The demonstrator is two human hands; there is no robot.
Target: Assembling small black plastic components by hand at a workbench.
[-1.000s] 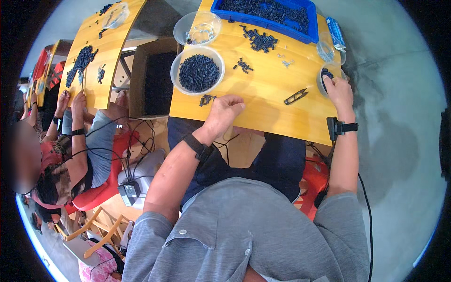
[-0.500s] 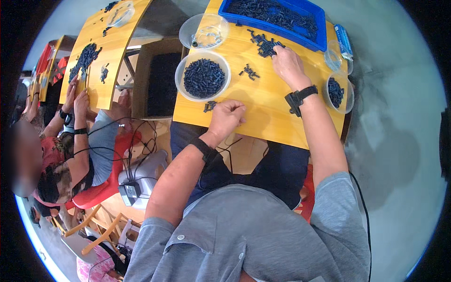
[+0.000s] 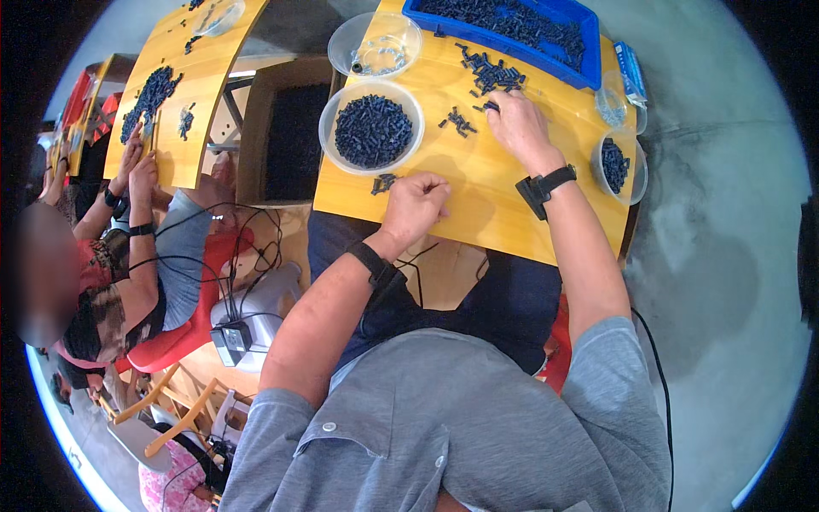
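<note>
My left hand [image 3: 415,203] rests on the yellow table [image 3: 478,196] with its fingers curled shut, just right of a few small dark plastic pieces [image 3: 382,182]. My right hand [image 3: 519,124], a black band on its wrist, reaches toward a loose scatter of dark pieces [image 3: 488,77] in front of the blue tray [image 3: 589,72], which holds many more. Its fingertips pinch one dark piece [image 3: 490,107]. A clear bowl [image 3: 373,128] full of dark pieces stands just beyond my left hand.
A nearly empty clear bowl [image 3: 375,44] sits at the back left, and a small clear bowl [image 3: 618,166] with dark pieces at the right edge. A brown box [image 3: 290,128] stands beside the table. A neighbouring person [image 3: 128,256] works at another yellow table [image 3: 183,85].
My right hand moved from the small bowl at the right edge leftward to the scattered pieces by the blue tray. My left hand stayed in place.
</note>
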